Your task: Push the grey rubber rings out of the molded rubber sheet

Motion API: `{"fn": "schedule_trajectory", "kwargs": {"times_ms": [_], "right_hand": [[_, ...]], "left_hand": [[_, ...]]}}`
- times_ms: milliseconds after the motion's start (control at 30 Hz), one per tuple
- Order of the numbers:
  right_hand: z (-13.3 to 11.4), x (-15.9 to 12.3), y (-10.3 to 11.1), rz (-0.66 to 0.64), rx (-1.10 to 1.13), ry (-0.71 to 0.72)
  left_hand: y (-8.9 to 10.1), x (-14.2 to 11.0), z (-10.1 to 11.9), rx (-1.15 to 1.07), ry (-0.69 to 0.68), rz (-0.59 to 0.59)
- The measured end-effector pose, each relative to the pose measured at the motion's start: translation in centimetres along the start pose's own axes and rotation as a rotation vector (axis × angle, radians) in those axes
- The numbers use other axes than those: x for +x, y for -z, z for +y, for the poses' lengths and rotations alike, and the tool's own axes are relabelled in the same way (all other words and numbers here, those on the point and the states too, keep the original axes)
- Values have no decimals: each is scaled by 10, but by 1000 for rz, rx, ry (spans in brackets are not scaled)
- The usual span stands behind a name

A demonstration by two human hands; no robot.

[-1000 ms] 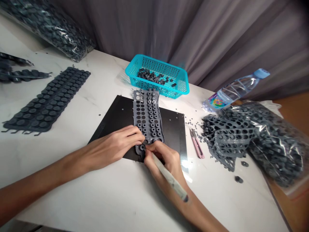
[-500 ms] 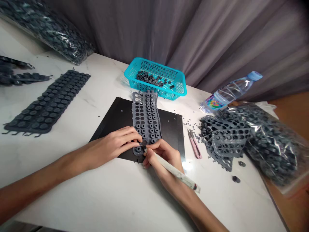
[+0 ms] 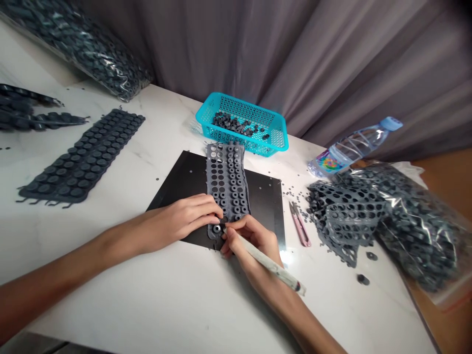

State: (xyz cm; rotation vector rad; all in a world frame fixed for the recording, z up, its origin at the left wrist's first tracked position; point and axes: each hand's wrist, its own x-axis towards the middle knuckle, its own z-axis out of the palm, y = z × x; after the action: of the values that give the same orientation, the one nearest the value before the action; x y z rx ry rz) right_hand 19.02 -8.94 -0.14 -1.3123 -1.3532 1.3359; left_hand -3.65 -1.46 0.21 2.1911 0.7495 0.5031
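A grey rubber sheet (image 3: 229,183) with rows of round ring-shaped parts and open holes lies on a black mat (image 3: 262,196). My left hand (image 3: 191,215) has its thumb and fingers closed on the near left part of this sheet. In my right hand (image 3: 254,238) is a pale pen-like tool (image 3: 271,266), its tip end pointing at the sheet close to my left fingertips. Both sets of fingertips nearly meet there, and the tool's very tip is hard to make out. One ring part (image 3: 217,228) shows just below my left thumb.
Behind the mat stands a turquoise basket (image 3: 285,142) holding small dark parts. Pink snips (image 3: 300,225), punched sheets (image 3: 342,221), a water bottle (image 3: 350,147) and a filled bag (image 3: 420,241) lie right. Another rubber sheet (image 3: 81,157) and bag (image 3: 92,54) are left.
The whole view has shifted slightly, so the table and its things sit a little further right and lower. Both hands stay at the same spot on the sheet.
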Motion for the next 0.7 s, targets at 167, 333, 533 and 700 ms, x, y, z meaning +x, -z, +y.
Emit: {"fn": "schedule_trajectory", "kwargs": {"times_ms": [167, 333, 533, 700], "right_hand": [[2, 1, -3, 12, -2, -2], [6, 2, -4, 35, 4, 9], [4, 1, -4, 22, 5, 6], [4, 2, -4, 20, -9, 3]], "left_hand": [[1, 1, 0, -15, 19, -20], [1, 1, -1, -21, 10, -7], [0, 1, 0, -1, -44, 10], [2, 0, 2, 16, -48, -10]]}}
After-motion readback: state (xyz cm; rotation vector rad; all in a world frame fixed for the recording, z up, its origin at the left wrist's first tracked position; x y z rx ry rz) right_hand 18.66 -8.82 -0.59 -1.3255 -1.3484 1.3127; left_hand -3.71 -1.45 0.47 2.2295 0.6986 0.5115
